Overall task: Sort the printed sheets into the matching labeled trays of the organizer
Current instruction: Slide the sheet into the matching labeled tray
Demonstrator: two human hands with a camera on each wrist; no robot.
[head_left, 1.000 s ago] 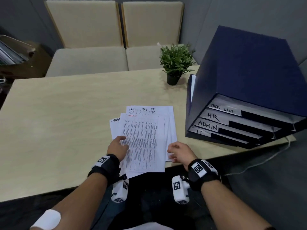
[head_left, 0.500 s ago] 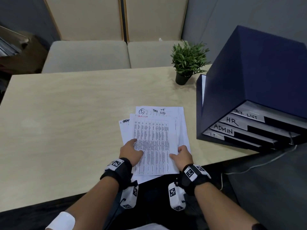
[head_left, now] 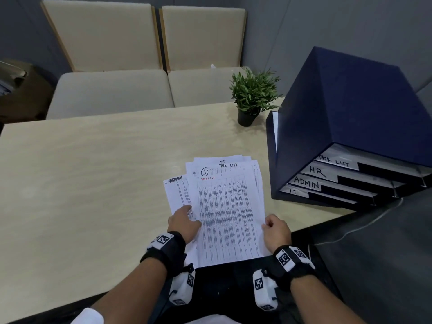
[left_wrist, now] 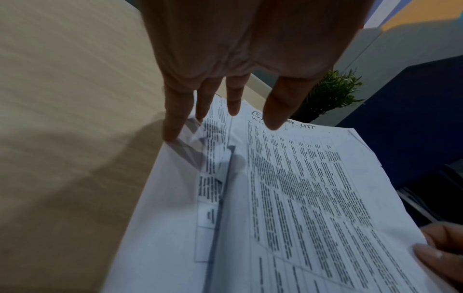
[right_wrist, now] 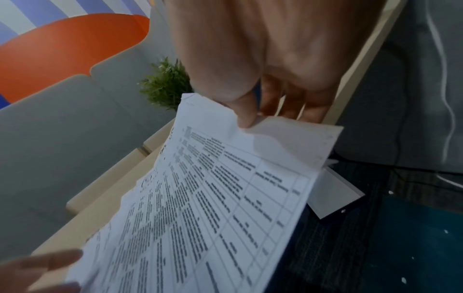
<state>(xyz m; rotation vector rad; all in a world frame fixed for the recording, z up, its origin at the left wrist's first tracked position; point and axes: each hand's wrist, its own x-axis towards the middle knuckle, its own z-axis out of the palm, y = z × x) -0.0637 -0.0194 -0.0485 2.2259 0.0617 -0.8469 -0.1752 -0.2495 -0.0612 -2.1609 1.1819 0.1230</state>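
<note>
A loose stack of printed sheets (head_left: 224, 183) lies at the near edge of the table. Its top sheet (head_left: 228, 216) carries a circled 5 and red "TASK LIST". My right hand (head_left: 274, 230) pinches that top sheet (right_wrist: 200, 208) at its right edge, thumb on top, and the sheet is raised off the stack. My left hand (head_left: 184, 220) rests with straight fingers (left_wrist: 172, 126) on the lower sheets (left_wrist: 175, 198) at the left. The dark blue organizer (head_left: 350, 118) stands at the right, trays labeled TASK LIST (head_left: 334, 161), HR, ADMIN and IT.
A small potted plant (head_left: 253, 97) stands behind the sheets, beside the organizer's back corner. Two beige chairs (head_left: 145, 61) face the far side of the table (head_left: 93, 171). A thin cable (head_left: 364, 223) trails off the table's right corner.
My right hand has moved in to the top sheet's right edge and taken hold of it, lifting it. My left hand has slid onto the lower sheets. The view has shifted.
</note>
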